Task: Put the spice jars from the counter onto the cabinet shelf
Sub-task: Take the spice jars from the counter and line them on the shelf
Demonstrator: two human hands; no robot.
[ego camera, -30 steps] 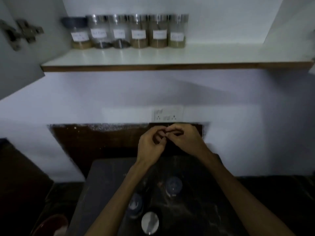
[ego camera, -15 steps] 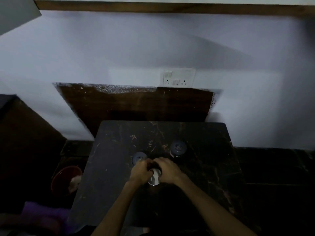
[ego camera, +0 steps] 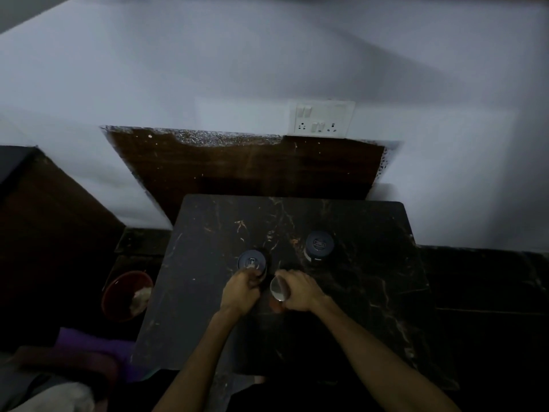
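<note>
- Left hand (ego camera: pixel 240 289): curled round dark-lidded spice jar (ego camera: pixel 252 261) on black marble counter (ego camera: pixel 371 278); grip low, lift straight.
- Right hand (ego camera: pixel 297 291): wrapped round shiny steel-lidded jar (ego camera: pixel 277 288); keep upright.
- Second dark-lidded jar (ego camera: pixel 319 244): untouched, further right.

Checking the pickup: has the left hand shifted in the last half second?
Yes. The left hand left the shiny silver-lidded jar for the left dark-lidded jar.

There is one view, from a camera worn on the person's head, looking steeply down and forward over the dark marble surface (ego camera: pixel 371 281) toward the wall (ego camera: pixel 208 69) behind. Both forearms reach in from the bottom edge, close under the lens.
</note>
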